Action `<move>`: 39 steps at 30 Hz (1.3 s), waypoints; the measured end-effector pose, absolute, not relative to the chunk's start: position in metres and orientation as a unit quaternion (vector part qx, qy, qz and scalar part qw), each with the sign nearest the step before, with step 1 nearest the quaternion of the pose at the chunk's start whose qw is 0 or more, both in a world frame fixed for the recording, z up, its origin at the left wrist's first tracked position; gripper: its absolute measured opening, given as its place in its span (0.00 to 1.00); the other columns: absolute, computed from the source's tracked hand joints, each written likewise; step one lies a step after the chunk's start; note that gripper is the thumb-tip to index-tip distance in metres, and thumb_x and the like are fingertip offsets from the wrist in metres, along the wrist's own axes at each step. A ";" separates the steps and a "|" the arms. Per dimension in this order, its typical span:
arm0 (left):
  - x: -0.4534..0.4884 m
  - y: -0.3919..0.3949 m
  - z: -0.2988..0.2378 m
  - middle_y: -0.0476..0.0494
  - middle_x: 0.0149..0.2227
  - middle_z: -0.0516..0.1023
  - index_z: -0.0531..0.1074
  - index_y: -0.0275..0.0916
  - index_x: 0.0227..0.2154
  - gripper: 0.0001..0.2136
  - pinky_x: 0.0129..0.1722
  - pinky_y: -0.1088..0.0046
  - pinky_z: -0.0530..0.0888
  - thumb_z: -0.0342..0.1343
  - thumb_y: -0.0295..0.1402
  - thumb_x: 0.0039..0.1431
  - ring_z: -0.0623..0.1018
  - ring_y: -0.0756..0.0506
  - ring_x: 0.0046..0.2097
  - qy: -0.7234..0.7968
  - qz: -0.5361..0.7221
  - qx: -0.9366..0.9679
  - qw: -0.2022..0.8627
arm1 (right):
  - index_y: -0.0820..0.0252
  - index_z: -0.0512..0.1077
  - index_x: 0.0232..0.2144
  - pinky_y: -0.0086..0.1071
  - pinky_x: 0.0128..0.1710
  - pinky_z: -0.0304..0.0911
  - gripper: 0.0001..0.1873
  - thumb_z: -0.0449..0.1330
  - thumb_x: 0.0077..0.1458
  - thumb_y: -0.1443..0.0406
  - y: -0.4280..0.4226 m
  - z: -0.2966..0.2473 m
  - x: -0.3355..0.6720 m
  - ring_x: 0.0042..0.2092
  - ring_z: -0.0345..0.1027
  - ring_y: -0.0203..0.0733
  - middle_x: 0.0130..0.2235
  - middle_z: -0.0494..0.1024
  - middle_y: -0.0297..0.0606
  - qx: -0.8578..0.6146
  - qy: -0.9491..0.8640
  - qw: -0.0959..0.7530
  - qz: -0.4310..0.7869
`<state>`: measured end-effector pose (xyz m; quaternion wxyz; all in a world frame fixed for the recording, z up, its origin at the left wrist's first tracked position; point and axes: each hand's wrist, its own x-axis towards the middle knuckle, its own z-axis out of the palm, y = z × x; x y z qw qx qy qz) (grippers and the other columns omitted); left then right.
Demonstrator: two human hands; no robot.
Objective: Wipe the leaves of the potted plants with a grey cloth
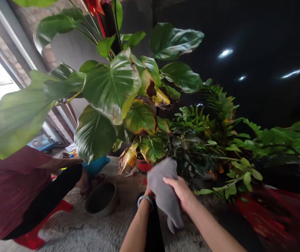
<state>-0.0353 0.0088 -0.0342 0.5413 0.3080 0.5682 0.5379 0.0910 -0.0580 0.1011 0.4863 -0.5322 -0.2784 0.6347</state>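
A soft grey cloth (167,192) hangs in folds between my hands, above the floor in the lower middle of the view. My right hand (181,190) grips its right side, the thumb lying over the front. At the left edge of the cloth is my left hand (149,191), closed on it, with most of its fingers hidden behind the fabric. A bangle (144,199) circles my left wrist. Just beyond the cloth stands a large-leaved plant (111,82) in a red pot (143,165); some of its lower leaves are yellow and brown.
On the left, a person in a dark red shirt (13,185) sits on a red stool (31,239). A dark basin (101,199) rests on the concrete floor (87,231). Bushy plants (199,140) and red plastic bags (265,213) crowd the right, before a dark glossy wall (257,42).
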 end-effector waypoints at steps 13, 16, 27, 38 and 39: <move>-0.151 0.029 0.011 0.45 0.38 0.68 0.65 0.45 0.35 0.09 0.40 0.65 0.75 0.53 0.38 0.50 0.76 0.44 0.41 0.482 0.756 0.015 0.443 | 0.60 0.78 0.30 0.40 0.37 0.69 0.21 0.72 0.29 0.60 -0.044 0.170 0.106 0.34 0.76 0.52 0.30 0.83 0.40 -0.386 -0.260 0.599 0.651; -0.154 0.030 0.020 0.46 0.37 0.72 0.67 0.44 0.34 0.06 0.41 0.67 0.76 0.53 0.36 0.53 0.77 0.46 0.39 0.409 0.785 0.016 0.465 | 0.60 0.77 0.27 0.40 0.35 0.69 0.17 0.70 0.29 0.60 -0.041 0.148 0.088 0.31 0.75 0.51 0.25 0.82 0.39 -0.421 -0.250 0.547 0.679; -0.097 0.000 0.010 0.50 0.22 0.77 0.76 0.37 0.27 0.09 0.26 0.72 0.72 0.62 0.27 0.38 0.73 0.48 0.24 0.479 0.691 0.194 0.505 | 0.60 0.78 0.29 0.37 0.31 0.66 0.21 0.72 0.29 0.57 -0.076 0.148 0.091 0.31 0.74 0.49 0.26 0.81 0.38 -0.449 -0.319 0.525 0.649; -0.071 0.004 0.002 0.51 0.19 0.72 0.80 0.34 0.36 0.21 0.24 0.74 0.68 0.68 0.28 0.31 0.70 0.50 0.22 0.473 0.626 0.284 0.551 | 0.56 0.77 0.24 0.38 0.32 0.67 0.11 0.67 0.30 0.62 -0.098 0.098 0.090 0.31 0.74 0.49 0.25 0.80 0.36 -0.541 -0.289 0.473 0.632; -0.071 0.005 0.000 0.50 0.20 0.73 0.80 0.34 0.36 0.21 0.24 0.74 0.68 0.68 0.29 0.31 0.71 0.50 0.22 0.467 0.631 0.279 0.553 | 0.56 0.77 0.25 0.38 0.31 0.67 0.13 0.67 0.30 0.61 -0.103 0.104 0.093 0.30 0.74 0.49 0.24 0.80 0.35 -0.530 -0.294 0.470 0.642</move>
